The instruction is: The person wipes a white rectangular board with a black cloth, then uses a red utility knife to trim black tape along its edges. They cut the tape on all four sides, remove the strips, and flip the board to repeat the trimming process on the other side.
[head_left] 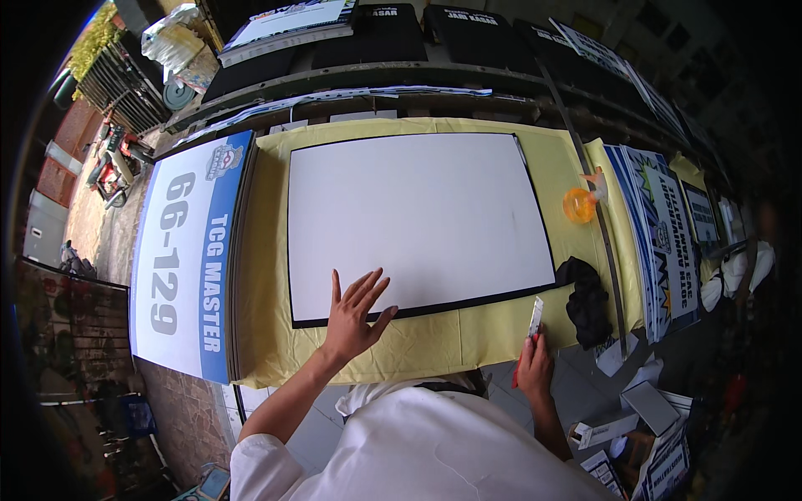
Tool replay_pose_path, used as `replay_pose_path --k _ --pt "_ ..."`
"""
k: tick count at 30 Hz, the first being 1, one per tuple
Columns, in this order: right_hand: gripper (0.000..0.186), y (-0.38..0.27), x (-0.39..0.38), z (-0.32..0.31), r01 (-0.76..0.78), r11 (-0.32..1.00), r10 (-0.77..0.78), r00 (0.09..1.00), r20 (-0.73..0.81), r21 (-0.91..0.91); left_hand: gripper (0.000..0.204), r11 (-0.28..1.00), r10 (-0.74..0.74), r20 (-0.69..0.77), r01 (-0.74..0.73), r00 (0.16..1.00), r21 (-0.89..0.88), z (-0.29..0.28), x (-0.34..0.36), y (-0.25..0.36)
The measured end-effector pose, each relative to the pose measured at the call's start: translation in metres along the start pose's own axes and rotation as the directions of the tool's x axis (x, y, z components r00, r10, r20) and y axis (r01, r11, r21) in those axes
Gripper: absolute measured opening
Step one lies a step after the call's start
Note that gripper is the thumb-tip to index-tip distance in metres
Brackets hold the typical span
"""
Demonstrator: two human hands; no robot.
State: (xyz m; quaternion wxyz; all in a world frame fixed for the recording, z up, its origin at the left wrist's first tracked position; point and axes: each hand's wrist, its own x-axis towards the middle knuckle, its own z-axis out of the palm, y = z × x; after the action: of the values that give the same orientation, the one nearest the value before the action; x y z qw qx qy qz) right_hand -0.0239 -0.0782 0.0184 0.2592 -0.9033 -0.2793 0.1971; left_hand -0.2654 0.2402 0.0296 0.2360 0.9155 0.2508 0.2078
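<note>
A white rectangular board with a dark border (pixel 418 217) lies on a pale yellow covering (pixel 271 351). My left hand (pixel 355 313) is over the board's lower left edge, palm down with fingers spread, holding nothing. My right hand (pixel 535 367) grips a utility knife (pixel 526 355) with a red handle, its blade pointing up near the covering's front edge. A bunched black cloth (pixel 588 309) lies beside the board's lower right corner.
Stacked printed boards flank the workspace at left (pixel 180 259) and right (pixel 672 242). An orange spray bottle (pixel 578 204) stands beside a long metal straightedge (pixel 606 250). Black boards (pixel 368 37) lie behind. Offcuts (pixel 635 426) sit low right. A motorbike (pixel 117 163) stands outside, left.
</note>
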Motion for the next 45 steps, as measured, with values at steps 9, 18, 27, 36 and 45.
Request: replay_pose_path --k 9,18,27,36,45 --pt "0.060 -0.022 -0.006 0.019 0.202 0.971 -0.213 0.974 -0.082 -0.127 0.033 0.999 -0.019 -0.108 0.025 0.994 0.048 0.006 0.236 -0.068" --pt "0.070 -0.018 -0.005 -0.001 0.239 0.971 -0.239 0.969 0.060 0.009 0.027 0.919 -0.103 0.030 0.084 0.994 0.385 0.085 0.401 -0.141" --pt "0.072 -0.005 0.000 -0.008 0.220 0.974 -0.226 0.965 0.135 0.058 0.024 0.945 -0.169 -0.006 0.164 0.986 0.284 0.105 0.413 -0.160" --pt "0.070 -0.014 0.002 -0.013 0.202 0.978 -0.208 0.969 0.132 0.058 0.022 0.929 -0.151 -0.079 0.169 0.985 0.329 0.119 0.418 -0.163" --pt "0.068 -0.009 0.003 -0.015 0.235 0.972 -0.233 0.961 0.147 0.006 0.031 0.950 -0.276 0.157 0.244 0.948 0.195 0.122 0.432 -0.173"
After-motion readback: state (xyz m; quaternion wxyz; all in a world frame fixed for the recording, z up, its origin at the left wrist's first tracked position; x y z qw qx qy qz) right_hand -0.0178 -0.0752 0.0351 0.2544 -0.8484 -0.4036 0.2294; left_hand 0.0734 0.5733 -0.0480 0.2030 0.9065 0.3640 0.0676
